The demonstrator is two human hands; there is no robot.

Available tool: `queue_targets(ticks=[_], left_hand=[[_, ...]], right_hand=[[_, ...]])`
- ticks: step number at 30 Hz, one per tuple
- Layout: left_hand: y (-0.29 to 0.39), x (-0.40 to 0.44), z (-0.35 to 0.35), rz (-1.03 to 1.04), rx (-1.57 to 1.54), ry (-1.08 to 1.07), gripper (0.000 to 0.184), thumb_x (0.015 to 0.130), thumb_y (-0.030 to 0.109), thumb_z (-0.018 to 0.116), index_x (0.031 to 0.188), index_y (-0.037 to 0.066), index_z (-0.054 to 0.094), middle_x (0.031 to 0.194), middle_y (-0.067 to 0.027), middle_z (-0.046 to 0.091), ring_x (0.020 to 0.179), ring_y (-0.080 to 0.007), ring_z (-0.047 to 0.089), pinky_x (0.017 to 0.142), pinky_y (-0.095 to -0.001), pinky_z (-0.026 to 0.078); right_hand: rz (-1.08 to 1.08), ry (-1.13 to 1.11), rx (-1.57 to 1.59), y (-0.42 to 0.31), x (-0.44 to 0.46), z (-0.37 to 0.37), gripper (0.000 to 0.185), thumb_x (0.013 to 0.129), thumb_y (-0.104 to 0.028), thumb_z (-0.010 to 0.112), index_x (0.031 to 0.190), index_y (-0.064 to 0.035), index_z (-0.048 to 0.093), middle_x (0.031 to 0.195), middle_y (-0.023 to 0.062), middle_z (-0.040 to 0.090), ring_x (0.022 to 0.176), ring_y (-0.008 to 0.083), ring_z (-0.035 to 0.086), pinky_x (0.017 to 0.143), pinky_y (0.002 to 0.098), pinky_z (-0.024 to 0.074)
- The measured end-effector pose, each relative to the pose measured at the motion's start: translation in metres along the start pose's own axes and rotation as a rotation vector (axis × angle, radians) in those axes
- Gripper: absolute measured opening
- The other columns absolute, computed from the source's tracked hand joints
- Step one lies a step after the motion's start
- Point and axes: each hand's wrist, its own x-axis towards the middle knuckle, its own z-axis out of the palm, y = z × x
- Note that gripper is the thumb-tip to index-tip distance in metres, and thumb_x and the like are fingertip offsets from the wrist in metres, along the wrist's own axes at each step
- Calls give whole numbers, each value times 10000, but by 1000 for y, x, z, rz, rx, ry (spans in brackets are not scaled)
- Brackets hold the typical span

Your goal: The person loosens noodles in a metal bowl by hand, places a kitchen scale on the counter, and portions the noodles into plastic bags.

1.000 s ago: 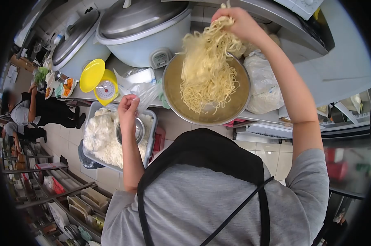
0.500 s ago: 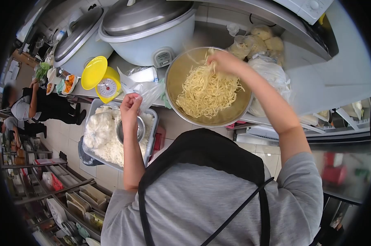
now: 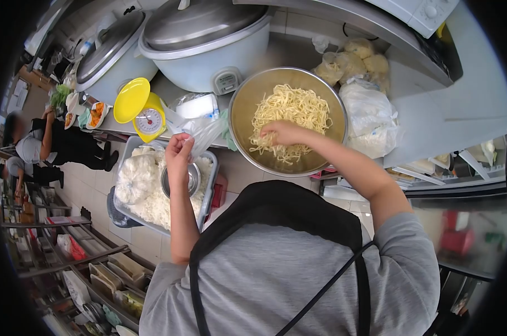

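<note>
A wide steel bowl (image 3: 239,131) holds a heap of yellow noodles (image 3: 292,106). My right hand (image 3: 284,133) reaches into the near left part of the heap, its fingers curled among the strands and partly hidden by them. To the left, my left hand (image 3: 179,150) pinches a thin clear plastic bag (image 3: 205,134) by its edge. Below that hand is a grey tub (image 3: 210,187) of white rice, with a round metal bowl (image 3: 193,179) and a filled plastic bag (image 3: 135,179) in it.
A yellow kitchen scale (image 3: 149,120) stands left of the plastic bag. Two big lidded rice cookers (image 3: 209,64) are behind. Bags of noodles (image 3: 357,61) and a white plastic bag (image 3: 371,120) lie right of the steel bowl. Another person (image 3: 57,140) stands at far left.
My right hand has come down from the far side of the bowl, where it lifted noodles, to the near left of the heap. My left hand still holds the plastic bag in about the same place.
</note>
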Motion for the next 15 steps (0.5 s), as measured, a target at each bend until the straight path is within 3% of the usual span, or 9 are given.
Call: queue_targets(ticks=[1,5,6,8,11,13,15], left_hand=[[-1,0,-2,-1,-4,4,78,796,65,581,858,61,533,593,82,426,461,1,340,410,-164,229],[-1,0,-4,12,2,-20,81,798,69,581,864,64,534,612,77,447,469,2,341,418,-162,233],[0,0,-2,13,-6,-21,79,796,68,581,861,61,536,592,80,429,458,2,336,409,-166,228],[0,2,1,16,-5,-33,82,797,68,582,865,60,537,590,81,425,457,1,332,408,-168,226],[0,4,7,19,-12,-63,87,797,69,584,871,59,538,585,83,417,454,1,324,407,-173,223],[0,5,11,23,-24,-81,89,798,70,584,874,58,539,583,83,413,454,1,321,407,-175,222],[1,5,12,13,-41,-77,89,799,72,585,874,59,539,579,85,407,454,0,320,408,-176,221]], right_hand=[[57,-23,-47,-12,-2,-17,362,723,-109,642,1074,-99,556,1024,140,573,958,275,541,824,363,428],[139,445,53,-20,-26,-66,314,804,-215,590,1081,-76,545,983,137,587,896,266,575,785,336,450],[140,446,52,-25,-31,-83,314,804,-215,590,1081,-76,545,983,137,587,896,266,575,785,336,450],[397,351,-185,-43,-40,-118,312,810,-229,574,1088,-93,537,990,140,571,906,291,568,782,348,451],[344,368,-430,7,-29,-88,267,797,-155,555,1062,-121,554,1006,138,548,901,314,560,765,367,454],[342,396,-445,59,-17,-25,278,772,-124,560,1050,-133,565,1016,133,540,903,314,559,759,376,453],[334,422,-460,76,-12,-10,296,747,-93,566,1038,-145,577,1026,128,532,906,315,558,753,384,453]])
